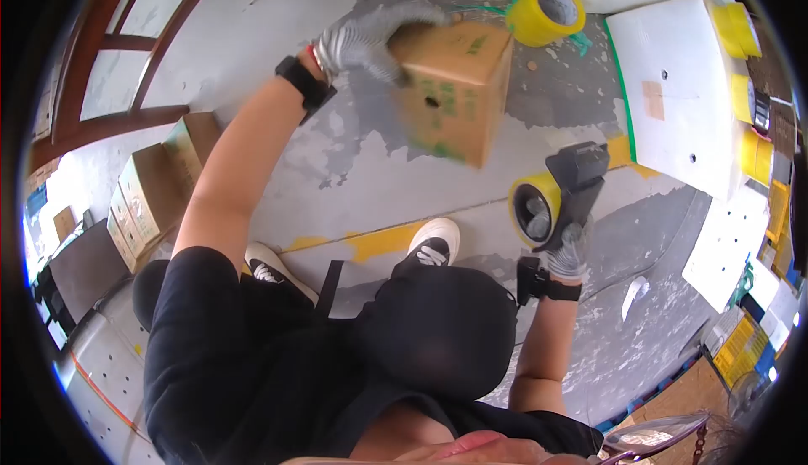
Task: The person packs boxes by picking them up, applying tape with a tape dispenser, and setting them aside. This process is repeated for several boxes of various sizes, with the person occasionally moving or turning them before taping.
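Worn floor [328, 208] lies below; left hand [366, 44] clasps the box [446, 99] at its far left side, right hand [569, 250] wraps the tape gun [579, 177]; firm, steady holds should serve best.

Box [459, 103] of seemingly matt cardboard

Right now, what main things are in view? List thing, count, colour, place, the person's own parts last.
Near carton: one, brown, at left hand
Tape dispenser: one, black, in right hand
Tape rolls: several, yellow, top and far right
Boxes: several, white, right
Other cartons: several, brown, left and top
Wooden frame: one, reddish-brown, upper left
Floor: one, grey-white, underneath
Shoes: two, black-and-white, centre
Arms: two, black-sleeved, either side
Left hand: one, grey-gloved, on carton
Right hand: one, grey-gloved, on dispenser
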Available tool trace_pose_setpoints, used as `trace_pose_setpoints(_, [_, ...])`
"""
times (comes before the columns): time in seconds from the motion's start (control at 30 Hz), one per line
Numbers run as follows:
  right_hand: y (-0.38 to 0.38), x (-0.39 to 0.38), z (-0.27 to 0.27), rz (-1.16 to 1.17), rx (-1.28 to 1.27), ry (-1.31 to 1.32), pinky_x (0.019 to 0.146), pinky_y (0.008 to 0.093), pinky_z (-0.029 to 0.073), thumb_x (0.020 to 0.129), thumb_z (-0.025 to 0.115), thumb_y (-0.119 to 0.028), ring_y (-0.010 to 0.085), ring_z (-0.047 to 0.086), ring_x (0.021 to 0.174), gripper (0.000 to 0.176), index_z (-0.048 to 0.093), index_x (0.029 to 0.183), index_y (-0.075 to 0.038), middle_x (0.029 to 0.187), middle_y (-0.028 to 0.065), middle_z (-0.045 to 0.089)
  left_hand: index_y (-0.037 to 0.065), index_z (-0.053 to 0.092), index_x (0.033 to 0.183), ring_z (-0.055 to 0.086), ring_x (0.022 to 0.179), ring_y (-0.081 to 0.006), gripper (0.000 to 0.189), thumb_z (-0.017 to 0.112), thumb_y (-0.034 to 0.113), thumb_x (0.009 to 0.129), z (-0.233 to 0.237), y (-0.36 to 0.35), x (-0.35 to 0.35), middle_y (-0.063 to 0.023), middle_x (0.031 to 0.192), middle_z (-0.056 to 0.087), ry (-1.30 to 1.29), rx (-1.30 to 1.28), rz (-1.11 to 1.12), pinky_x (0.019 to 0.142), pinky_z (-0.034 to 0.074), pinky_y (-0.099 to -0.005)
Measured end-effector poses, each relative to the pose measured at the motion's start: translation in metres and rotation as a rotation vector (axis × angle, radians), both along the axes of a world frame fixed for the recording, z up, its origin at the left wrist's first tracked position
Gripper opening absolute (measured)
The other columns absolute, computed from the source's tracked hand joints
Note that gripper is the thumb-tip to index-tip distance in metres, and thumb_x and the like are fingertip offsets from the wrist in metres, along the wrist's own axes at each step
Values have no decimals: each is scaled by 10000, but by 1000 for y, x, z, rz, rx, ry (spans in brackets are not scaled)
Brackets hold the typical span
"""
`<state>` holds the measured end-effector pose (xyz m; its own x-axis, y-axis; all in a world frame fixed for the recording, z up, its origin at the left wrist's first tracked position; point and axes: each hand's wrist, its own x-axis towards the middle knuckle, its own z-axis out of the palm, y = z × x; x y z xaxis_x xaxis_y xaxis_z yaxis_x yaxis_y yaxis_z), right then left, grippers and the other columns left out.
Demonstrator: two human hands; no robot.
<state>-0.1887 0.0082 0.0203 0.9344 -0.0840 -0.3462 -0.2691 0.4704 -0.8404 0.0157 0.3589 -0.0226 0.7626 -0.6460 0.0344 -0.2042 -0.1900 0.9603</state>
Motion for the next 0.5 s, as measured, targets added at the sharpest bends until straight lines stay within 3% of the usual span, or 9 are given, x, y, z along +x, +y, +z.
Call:
trace_pose_setpoints(0.03, [-1, -2, 4, 10, 6, 3, 646, 322, 557, 704, 780, -245, 233, 655, 750, 665, 478, 1209, 64, 1023, 156, 623, 72, 461, 1288, 502, 1149, -250, 792, 720, 60, 540, -14, 17, -14, -124, 1272, 487, 359, -178, -113, 976, 417, -351])
trace_pose_setpoints(0.13, [12, 1, 13, 309, -41, 68, 611, 305, 543, 660, 814, -275, 218, 651, 644, 642, 537, 1119, 78, 852, 148, 652, 33, 520, 1229, 492, 1160, -207, 613, 631, -23, 629, -88, 48, -67, -105, 1295, 499, 578, -107, 33, 982, 403, -332])
trace_pose_setpoints(0.2, [24, 5, 13, 487, -136, 135, 637, 284, 519, 615, 848, -303, 175, 635, 702, 663, 562, 1092, 58, 874, 111, 653, 1, 576, 1157, 524, 1092, -168, 483, 513, -89, 687, -101, 56, -101, -91, 1199, 573, -68, 385, 287, 947, 423, -303])
trace_pose_setpoints(0.23, [27, 8, 10, 596, -158, 177, 663, 278, 511, 601, 858, -306, 158, 627, 732, 670, 568, 1089, 48, 882, 95, 655, 1, 576, 1157, 524, 1092, -168, 483, 513, -89, 687, -92, 56, -112, -91, 1199, 573, -62, 383, 303, 947, 423, -303])
trace_pose_setpoints(0.3, [42, 11, 7, 653, -200, 140, 641, 273, 513, 583, 858, -372, 163, 631, 689, 717, 563, 1085, 46, 863, 101, 657, 5, 632, 1065, 588, 982, -172, 293, 580, 32, 779, -63, 56, -140, -107, 1071, 641, 224, 31, 911, 880, 459, -272])
trace_pose_setpoints(0.33, [52, 14, 7, 690, -238, 94, 619, 267, 514, 565, 858, -439, 169, 636, 646, 767, 559, 1080, 45, 844, 108, 659, 4, 626, 1075, 615, 870, -162, 281, 611, 71, 803, -28, 47, -153, -105, 946, 672, 285, -11, 995, 809, 488, -272])
trace_pose_setpoints(0.37, [61, 19, 10, 718, -231, 97, 619, 267, 514, 565, 858, -439, 169, 636, 646, 767, 559, 1080, 45, 844, 108, 659, -14, 606, 1116, 583, 827, -112, 297, 612, 77, 834, -2, 44, -167, -46, 939, 648, 321, -68, 907, 772, 484, -248])
trace_pose_setpoints(0.43, [75, 30, 19, 863, -207, 153, 643, 273, 510, 530, 874, -439, 162, 633, 687, 787, 567, 1076, 37, 855, 98, 656, -8, 625, 1083, 584, 777, -124, 399, 591, 332, 876, 39, 34, -183, -71, 867, 646, 437, -74, 658, 718, 485, -256])
trace_pose_setpoints(0.5, [83, 39, 14, 974, -216, 147, 685, 283, 500, 533, 878, -382, 148, 615, 737, 718, 595, 1057, 19, 865, 78, 660, -7, 633, 1051, 602, 714, -160, 494, 575, 448, 866, 64, 24, -189, -104, 864, 648, 966, -145, 626, 686, 497, -273])
